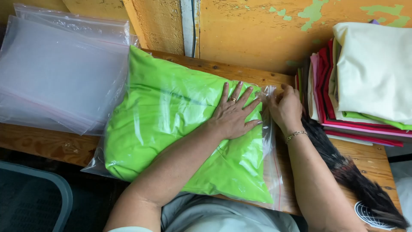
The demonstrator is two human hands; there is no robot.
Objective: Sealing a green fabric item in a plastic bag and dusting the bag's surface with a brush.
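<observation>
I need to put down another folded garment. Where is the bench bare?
Bare wood shows on the bench between the bagged green garment and the feather duster, below the folded stack. The empty bags crowd the other end.

Both forearms are bare. The left hand [234, 114], centre of frame, carries a gold-coloured ring on one finger. The right hand [286, 108], centre right, has a thin chain bracelet at the wrist. A pale grey garment shows at bottom centre.
</observation>
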